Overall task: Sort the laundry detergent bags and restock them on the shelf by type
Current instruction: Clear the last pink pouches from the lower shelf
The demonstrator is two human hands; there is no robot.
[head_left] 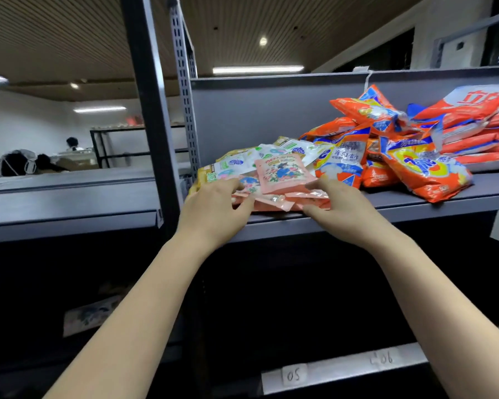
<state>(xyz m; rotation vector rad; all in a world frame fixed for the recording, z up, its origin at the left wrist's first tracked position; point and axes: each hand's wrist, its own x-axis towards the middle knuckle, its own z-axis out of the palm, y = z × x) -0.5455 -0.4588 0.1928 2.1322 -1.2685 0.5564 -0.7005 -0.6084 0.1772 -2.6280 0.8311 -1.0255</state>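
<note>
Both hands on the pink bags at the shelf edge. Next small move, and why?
Probably square the pink bags and slide them back: the stack is fanned, its lower bags jutting toward the shelf front edge. The left hand and right hand already flank it, fingers on both sides.

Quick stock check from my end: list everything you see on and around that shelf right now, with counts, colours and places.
pink bags: a small stack, count unclear, pink, front left of the shelf.
white-green bags: several, white, green and yellow, behind the pink stack.
orange bags: a loose heap, orange with blue and yellow, mid shelf.
red-white bags: a stack, far right.
shelf: one, grey metal.
labels: two, white, handwritten, lower shelf edge.
left hand: grip on the pink stack's left side.
right hand: grip on its right side.
</note>
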